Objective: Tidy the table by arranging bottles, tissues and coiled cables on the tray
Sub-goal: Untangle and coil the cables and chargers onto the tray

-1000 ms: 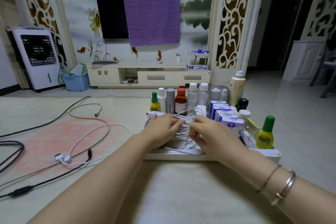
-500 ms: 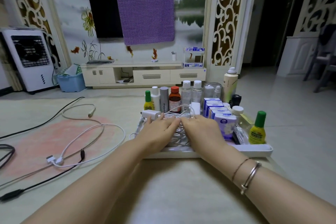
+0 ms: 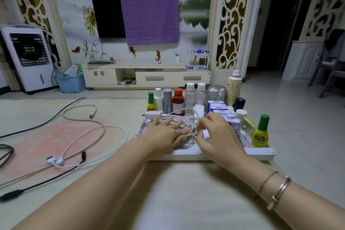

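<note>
A white tray (image 3: 261,152) sits on the table ahead of me. Several bottles (image 3: 178,101) stand in a row along its far side, and blue tissue packs (image 3: 217,108) are lined up at the right. A bundle of white coiled cables (image 3: 183,120) with white chargers lies in the tray's left part. My left hand (image 3: 164,136) rests flat on the cables with fingers spread. Beside it, my right hand (image 3: 216,134) pinches a white cable strand between thumb and fingers.
A yellow bottle with a green cap (image 3: 261,132) stands at the tray's right end. Loose white cables (image 3: 87,140) and black cables (image 3: 37,186) lie on the table to the left. A tall spray bottle (image 3: 234,87) stands behind the tray.
My left hand's fingers have spread out over the cables. My right hand has lifted off the bundle and now pinches a strand.
</note>
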Available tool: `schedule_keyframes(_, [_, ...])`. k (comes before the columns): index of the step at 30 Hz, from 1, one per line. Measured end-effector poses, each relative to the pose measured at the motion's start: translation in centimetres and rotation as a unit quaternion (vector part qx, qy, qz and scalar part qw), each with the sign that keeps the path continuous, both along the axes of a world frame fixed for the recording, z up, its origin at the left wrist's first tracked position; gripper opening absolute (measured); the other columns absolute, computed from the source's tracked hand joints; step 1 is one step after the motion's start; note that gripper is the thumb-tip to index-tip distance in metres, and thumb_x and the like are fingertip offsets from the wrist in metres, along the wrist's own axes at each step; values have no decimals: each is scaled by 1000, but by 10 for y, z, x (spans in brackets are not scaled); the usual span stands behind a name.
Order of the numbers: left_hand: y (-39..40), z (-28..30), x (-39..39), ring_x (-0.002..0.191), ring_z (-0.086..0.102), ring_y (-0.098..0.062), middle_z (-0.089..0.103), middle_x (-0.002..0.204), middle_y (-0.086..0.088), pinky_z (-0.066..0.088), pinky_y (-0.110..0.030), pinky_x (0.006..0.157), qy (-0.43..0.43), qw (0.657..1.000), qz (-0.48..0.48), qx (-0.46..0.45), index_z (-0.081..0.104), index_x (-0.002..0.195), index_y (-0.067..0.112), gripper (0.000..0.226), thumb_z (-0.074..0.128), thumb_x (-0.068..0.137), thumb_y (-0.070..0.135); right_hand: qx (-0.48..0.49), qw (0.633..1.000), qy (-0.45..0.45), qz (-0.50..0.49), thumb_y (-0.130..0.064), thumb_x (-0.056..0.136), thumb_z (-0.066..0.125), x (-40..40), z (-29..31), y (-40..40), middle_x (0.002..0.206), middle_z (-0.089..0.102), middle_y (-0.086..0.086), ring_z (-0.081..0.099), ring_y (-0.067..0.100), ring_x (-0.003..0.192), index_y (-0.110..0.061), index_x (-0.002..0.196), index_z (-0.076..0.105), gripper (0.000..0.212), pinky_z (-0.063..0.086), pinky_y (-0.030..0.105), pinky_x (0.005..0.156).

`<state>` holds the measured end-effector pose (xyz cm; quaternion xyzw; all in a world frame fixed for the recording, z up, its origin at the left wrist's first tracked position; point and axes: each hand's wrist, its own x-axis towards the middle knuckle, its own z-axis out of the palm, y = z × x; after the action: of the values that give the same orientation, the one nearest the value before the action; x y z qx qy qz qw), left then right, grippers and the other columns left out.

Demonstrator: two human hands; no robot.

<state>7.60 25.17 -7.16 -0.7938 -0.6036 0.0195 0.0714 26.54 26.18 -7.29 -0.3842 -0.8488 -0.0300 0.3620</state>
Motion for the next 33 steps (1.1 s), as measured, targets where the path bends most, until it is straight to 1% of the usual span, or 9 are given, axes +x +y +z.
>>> schedule_keyframes(3, [0,-2,-2,148,10,-22,13,160,5,5,-44,120,-3,1000,-22,17,17,148,44,46,16,103,45,-107,992,-54,-35,-25,96,41,-12,2,7,144,40,5,34,19,134,-13,137,44,42,29,34,108])
schedule_keyframes(6, [-2,-8,-5,148,11,-19,16,159,6,2,-39,120,-33,998,-26,38,24,148,39,46,17,103,42,-192,977,-91,-31,-30,102,28,-32,9,21,161,10,8,11,17,147,-11,151,20,53,13,33,117])
schedule_keyframes(9, [-1,-9,-8,148,10,-19,16,159,9,8,-38,120,-43,998,-36,29,29,147,38,45,17,104,41,-216,970,-103,-54,-30,102,27,-47,13,34,156,20,18,21,26,144,-3,144,31,50,21,37,114])
schedule_keyframes(14, [-7,-11,-7,146,19,-14,28,155,13,21,-31,114,-130,989,-37,64,48,137,35,42,24,104,36,-155,984,-77,-47,-24,97,33,-50,9,33,103,60,14,50,27,101,-6,95,60,32,29,34,81])
schedule_keyframes(19, [0,-7,-5,147,14,-15,18,159,6,19,-37,118,-99,995,-7,24,32,147,30,45,19,104,35,-199,977,-79,-9,-29,99,27,-43,6,29,136,52,11,34,24,135,-11,143,34,48,18,34,114])
schedule_keyframes(22, [9,-2,0,149,4,-19,5,161,-1,12,-41,120,-65,997,11,-28,14,153,24,50,15,104,33,-177,980,-88,18,-27,97,31,-42,17,28,109,61,7,51,26,109,-20,144,23,49,35,38,100])
schedule_keyframes(24, [11,-1,4,148,6,-20,8,161,-5,13,-41,120,-76,996,18,-37,14,153,18,52,19,103,30,-158,981,-103,47,-28,97,33,-44,21,30,117,59,8,49,25,90,-22,135,26,39,39,38,80])
schedule_keyframes(30, [-9,-2,3,113,54,-23,56,130,-4,40,-31,79,-177,981,11,73,49,124,20,31,32,100,26,-221,968,-117,35,-36,97,29,-48,20,34,126,53,13,55,30,95,-21,125,27,31,35,36,71])
schedule_keyframes(33, [-12,-6,1,138,35,-18,46,145,-3,35,-32,103,-198,976,6,87,43,137,20,38,28,103,28,-196,977,-78,34,-32,97,30,-45,19,33,110,61,13,58,30,89,-21,119,29,24,40,36,68])
